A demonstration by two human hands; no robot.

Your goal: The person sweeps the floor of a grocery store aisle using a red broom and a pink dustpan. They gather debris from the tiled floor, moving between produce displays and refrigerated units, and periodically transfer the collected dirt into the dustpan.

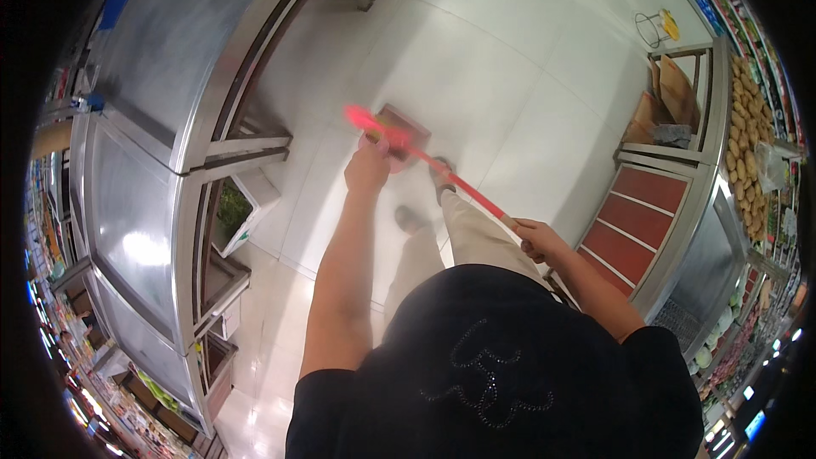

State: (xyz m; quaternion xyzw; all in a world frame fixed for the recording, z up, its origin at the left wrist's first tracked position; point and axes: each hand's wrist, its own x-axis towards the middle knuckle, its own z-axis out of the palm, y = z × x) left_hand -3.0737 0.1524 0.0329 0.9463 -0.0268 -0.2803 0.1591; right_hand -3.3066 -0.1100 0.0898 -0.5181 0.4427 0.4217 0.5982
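Note:
My left hand (368,169) is closed around the pink handle of a dustpan (417,134), which is low over or on the pale tiled floor ahead of my feet. My right hand (540,241) grips the upper end of the red stick of a broom (468,190). The stick slants down and left to pink-red bristles (370,121), blurred, at the dustpan. Part of the pan lies behind the bristles and my left hand. Whether anything lies in the pan cannot be told.
Metal-topped counters (137,229) run along the left, with a white box of greens (233,210) beneath. At right stand a cabinet with red panels (637,223), cardboard (676,89) on a shelf, and a heap of potato-like produce (746,146). A wire stand (649,29) is farther off.

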